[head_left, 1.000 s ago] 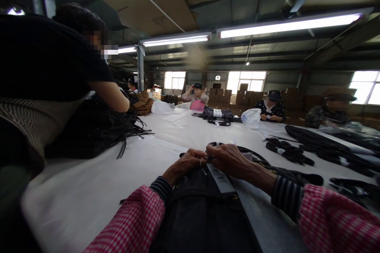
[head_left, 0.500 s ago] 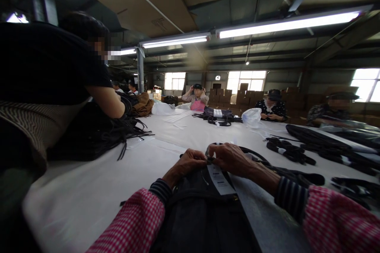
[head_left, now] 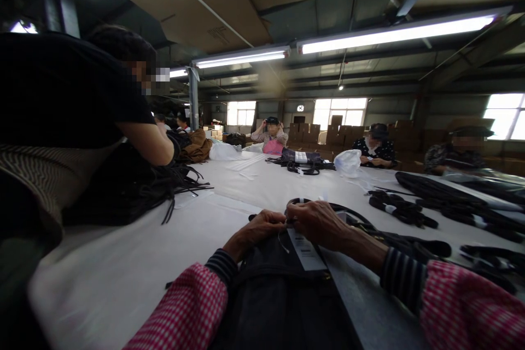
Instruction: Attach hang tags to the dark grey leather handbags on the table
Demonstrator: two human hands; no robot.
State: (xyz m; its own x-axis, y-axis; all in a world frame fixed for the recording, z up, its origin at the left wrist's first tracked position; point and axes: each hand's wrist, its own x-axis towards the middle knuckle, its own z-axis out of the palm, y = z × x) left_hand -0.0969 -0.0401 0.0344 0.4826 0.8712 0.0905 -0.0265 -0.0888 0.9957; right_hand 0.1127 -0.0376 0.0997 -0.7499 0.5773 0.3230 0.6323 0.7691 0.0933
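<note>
A black bag (head_left: 283,311) lies on the table in front of me, running away from my body. At its far end my left hand (head_left: 264,225) is closed in a pinch. My right hand (head_left: 314,221) pinches right beside it, the fingertips of both hands almost meeting. What sits between the fingers is small and hidden. A white printed tag (head_left: 307,251) lies on the bag just below my right hand. Left of the tag is a thin white string loop (head_left: 283,243). A black strap (head_left: 348,210) curves behind my right hand.
Bundled black straps (head_left: 402,209) and other black pieces lie to the right on the white table (head_left: 164,262). A person in a dark shirt (head_left: 74,82) leans over a stack of black bags (head_left: 123,186) at left. Several people sit across the table, near a plastic bag (head_left: 348,163).
My right hand has shifted slightly left and closed further over the pinched spot. The tag has tilted a little. The person at left has moved slightly.
</note>
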